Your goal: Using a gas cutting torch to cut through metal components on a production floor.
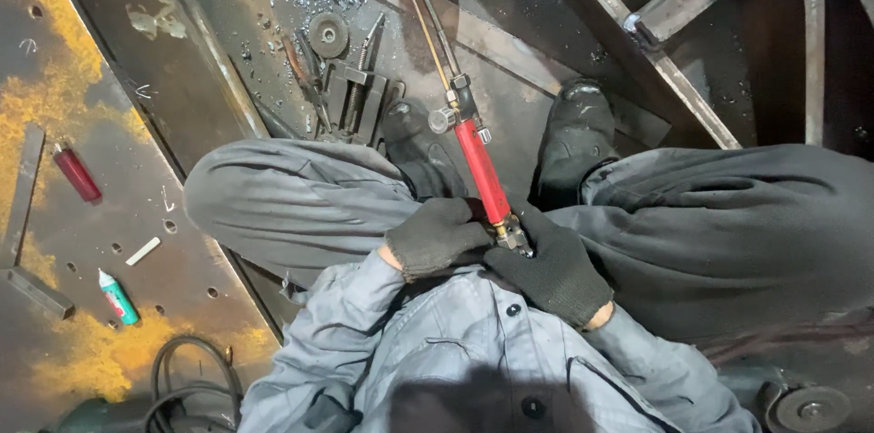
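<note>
I squat over a steel floor in grey work clothes and black shoes. Both hands wear dark knit gloves. My left hand (437, 234) and my right hand (551, 271) meet at the lower end of a cutting torch (481, 171) with a red handle. Its brass fitting shows between my fingers. The torch's thin metal tubes run up and away between my knees toward the top of the view.
A pile of hand tools (350, 98) and a grinding disc (329, 33) lie ahead of my left knee. On the rusty plate at left rest a red lighter (76, 173), a white chalk stick (143, 251) and a green-white tube (118, 297). Black cable (187, 378) coils bottom left. Steel frame bars (674, 60) cross top right.
</note>
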